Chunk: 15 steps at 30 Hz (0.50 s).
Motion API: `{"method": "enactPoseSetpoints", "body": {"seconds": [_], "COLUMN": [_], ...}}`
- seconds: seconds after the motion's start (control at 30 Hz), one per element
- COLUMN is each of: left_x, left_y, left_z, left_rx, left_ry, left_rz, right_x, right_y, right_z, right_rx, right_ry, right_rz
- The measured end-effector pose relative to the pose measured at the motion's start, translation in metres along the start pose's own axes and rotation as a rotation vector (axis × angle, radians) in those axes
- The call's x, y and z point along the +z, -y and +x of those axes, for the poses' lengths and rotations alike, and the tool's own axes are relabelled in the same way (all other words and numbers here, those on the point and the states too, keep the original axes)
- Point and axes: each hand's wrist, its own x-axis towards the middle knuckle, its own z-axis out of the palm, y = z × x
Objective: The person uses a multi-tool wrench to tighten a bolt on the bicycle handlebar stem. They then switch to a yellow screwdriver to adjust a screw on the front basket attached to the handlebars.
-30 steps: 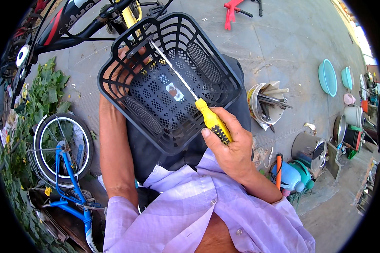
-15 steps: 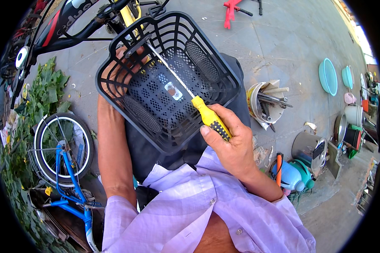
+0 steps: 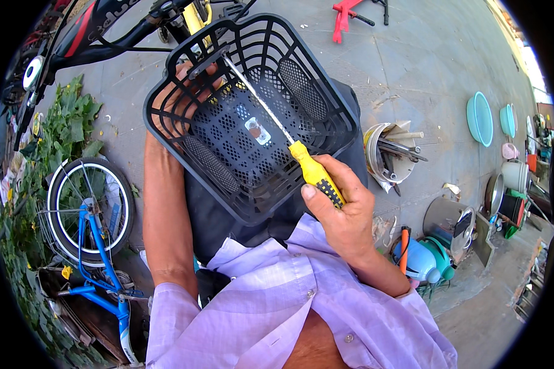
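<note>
A black plastic bicycle basket (image 3: 212, 163) tilts over my lap, its open side toward me. My right hand (image 3: 349, 206) is closed round the yellow handle of a screwdriver (image 3: 317, 174), thumb along the near side. The screwdriver's long shaft crosses the basket, with its tip at a dark metal bracket (image 3: 206, 64) on the inside of the far wall. Behind the far left wall is my left hand (image 3: 177, 101), its fingers curled at the slats near the bracket. Slats partly hide those fingers. A metal plate (image 3: 257, 131) shows on the basket's latticed bottom.
Black handlebars (image 3: 98, 52) stand close at the upper left. A small blue bicycle (image 3: 98, 246) is by green plants on the left. To the right are a bucket of tools (image 3: 370, 150), blue and green jugs (image 3: 422, 261) and a turquoise basin (image 3: 479, 120). A red frame (image 3: 340, 23) lies beyond.
The basket, both hands and the screwdriver sit slightly farther right in the picture. The screwdriver's tip stays at the bracket, and both grips look the same.
</note>
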Motion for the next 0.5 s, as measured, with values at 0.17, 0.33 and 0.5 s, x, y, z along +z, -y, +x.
{"method": "enactPoseSetpoints", "body": {"seconds": [0.17, 0.33, 0.5], "left_x": [0.005, -0.007, 0.001], "left_y": [0.002, 0.005, 0.002], "left_z": [-0.001, 0.007, 0.004], "left_rx": [0.052, 0.05, 0.007], "left_ry": [-0.047, 0.094, 0.033], "left_rz": [0.059, -0.016, -0.045], "right_x": [-0.001, -0.002, -0.003], "right_y": [-0.003, -0.002, 0.001], "right_z": [0.001, 0.0, -0.001], "right_rx": [0.029, 0.025, 0.023], "right_ry": [0.004, 0.008, 0.07], "right_rz": [0.051, 0.014, 0.007]}}
